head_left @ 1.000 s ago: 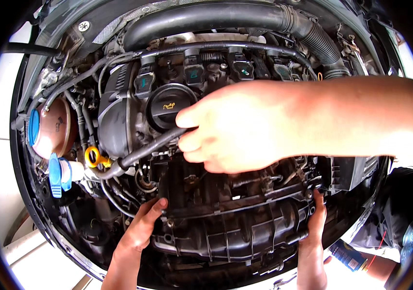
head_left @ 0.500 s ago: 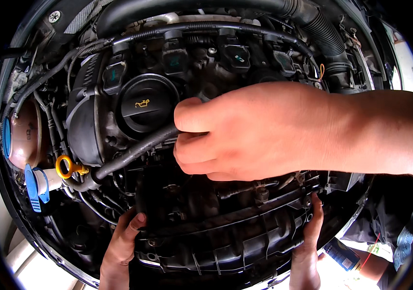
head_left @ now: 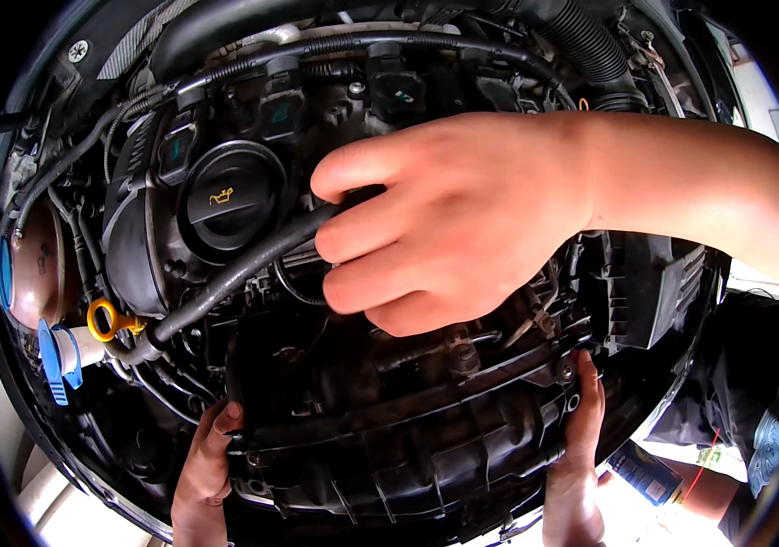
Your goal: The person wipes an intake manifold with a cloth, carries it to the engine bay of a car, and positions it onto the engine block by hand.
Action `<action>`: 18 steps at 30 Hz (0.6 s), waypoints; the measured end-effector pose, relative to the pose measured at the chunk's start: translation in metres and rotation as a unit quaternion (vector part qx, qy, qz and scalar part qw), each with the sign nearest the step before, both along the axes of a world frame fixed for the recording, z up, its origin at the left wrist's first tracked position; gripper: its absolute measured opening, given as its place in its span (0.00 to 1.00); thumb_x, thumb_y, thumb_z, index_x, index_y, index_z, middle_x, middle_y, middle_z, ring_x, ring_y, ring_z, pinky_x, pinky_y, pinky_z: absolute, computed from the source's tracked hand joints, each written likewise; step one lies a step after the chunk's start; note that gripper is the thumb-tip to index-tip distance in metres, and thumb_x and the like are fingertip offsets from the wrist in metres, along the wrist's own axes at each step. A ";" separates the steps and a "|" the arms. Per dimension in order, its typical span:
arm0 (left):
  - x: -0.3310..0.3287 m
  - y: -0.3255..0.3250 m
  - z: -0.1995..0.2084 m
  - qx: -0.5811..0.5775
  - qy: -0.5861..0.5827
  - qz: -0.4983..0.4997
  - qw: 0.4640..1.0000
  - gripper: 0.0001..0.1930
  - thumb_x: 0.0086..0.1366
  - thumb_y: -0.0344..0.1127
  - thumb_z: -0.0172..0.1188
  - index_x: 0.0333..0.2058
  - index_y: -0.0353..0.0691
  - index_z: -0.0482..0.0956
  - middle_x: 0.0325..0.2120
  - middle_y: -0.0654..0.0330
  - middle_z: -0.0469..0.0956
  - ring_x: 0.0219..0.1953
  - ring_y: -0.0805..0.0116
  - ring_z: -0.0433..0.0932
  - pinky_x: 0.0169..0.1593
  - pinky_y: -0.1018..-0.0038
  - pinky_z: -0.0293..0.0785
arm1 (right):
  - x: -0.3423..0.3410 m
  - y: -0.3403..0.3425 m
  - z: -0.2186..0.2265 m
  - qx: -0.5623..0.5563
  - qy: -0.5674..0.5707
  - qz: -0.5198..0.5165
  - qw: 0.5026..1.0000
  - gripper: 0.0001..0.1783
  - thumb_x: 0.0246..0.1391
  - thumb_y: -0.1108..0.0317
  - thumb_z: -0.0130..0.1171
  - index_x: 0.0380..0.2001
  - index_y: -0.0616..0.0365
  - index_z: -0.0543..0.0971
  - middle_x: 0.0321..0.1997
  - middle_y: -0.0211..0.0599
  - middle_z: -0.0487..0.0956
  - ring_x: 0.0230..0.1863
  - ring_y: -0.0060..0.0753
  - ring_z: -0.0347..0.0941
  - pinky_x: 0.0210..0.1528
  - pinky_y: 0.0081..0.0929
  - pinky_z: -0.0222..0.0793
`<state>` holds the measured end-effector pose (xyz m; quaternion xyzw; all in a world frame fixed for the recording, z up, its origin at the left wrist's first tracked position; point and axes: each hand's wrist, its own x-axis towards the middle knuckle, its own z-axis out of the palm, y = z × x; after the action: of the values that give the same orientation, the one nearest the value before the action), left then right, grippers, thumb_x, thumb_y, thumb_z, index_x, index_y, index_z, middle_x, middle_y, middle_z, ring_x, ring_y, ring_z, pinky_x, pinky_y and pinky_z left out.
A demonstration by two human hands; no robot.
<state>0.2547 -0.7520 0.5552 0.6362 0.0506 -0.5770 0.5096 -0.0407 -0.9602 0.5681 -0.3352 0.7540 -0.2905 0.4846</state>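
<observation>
Low in the engine bay, a black ribbed plastic intake manifold (head_left: 389, 469) lies between my two hands. My left hand (head_left: 202, 474) grips its left end, thumb on top and the other fingers mostly hidden. At the right end my right hand (head_left: 578, 442) holds it, thumb upright along the edge and fingers out of sight behind. Above it, a co-worker's hand (head_left: 462, 219) reaches in from the right, its fingers curled around a black rubber hose (head_left: 234, 278). That hose runs down left towards a yellow dipstick handle (head_left: 129, 325).
A black oil filler cap (head_left: 234, 205) sits on the engine, with ignition coils (head_left: 282, 114) behind it. To the left are a pinkish reservoir (head_left: 38, 273) and a blue flip cap (head_left: 50, 360). A black ribbed box (head_left: 654, 301) stands right. Lower right, another hand holds a spray can (head_left: 642, 474).
The view has shifted, so the engine appears further left. The co-worker's hand has turned and tilted over the hose, with its fingers further apart. My hands keep their hold on the manifold.
</observation>
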 end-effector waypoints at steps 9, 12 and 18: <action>0.012 0.035 -0.021 0.047 0.002 0.022 0.999 0.37 0.59 0.53 0.61 0.54 0.25 0.65 0.42 0.56 0.75 0.43 0.68 0.74 0.47 0.74 0.71 | -0.002 0.012 -0.011 -0.012 -0.059 0.020 0.998 0.24 0.59 0.57 0.53 0.51 0.67 0.74 0.50 0.37 0.76 0.50 0.30 0.70 0.53 0.27 0.64; 0.012 0.038 -0.022 0.034 -0.002 0.030 0.999 0.36 0.60 0.52 0.61 0.55 0.25 0.64 0.41 0.56 0.76 0.44 0.69 0.74 0.47 0.73 0.72 | 0.002 0.012 -0.008 0.007 -0.038 0.001 0.999 0.25 0.59 0.57 0.54 0.51 0.66 0.74 0.51 0.37 0.76 0.51 0.30 0.69 0.54 0.27 0.63; 0.012 0.040 -0.027 0.034 -0.002 0.040 0.999 0.35 0.60 0.50 0.61 0.55 0.26 0.64 0.38 0.56 0.78 0.40 0.70 0.76 0.43 0.75 0.74 | -0.009 0.017 -0.024 -0.055 -0.092 -0.017 0.994 0.19 0.59 0.55 0.51 0.46 0.58 0.75 0.41 0.32 0.77 0.41 0.28 0.72 0.47 0.24 0.67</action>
<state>0.2665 -0.7121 0.5286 0.6518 0.0944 -0.5527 0.5107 -0.0496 -0.9431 0.5439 -0.3205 0.6944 -0.3692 0.5281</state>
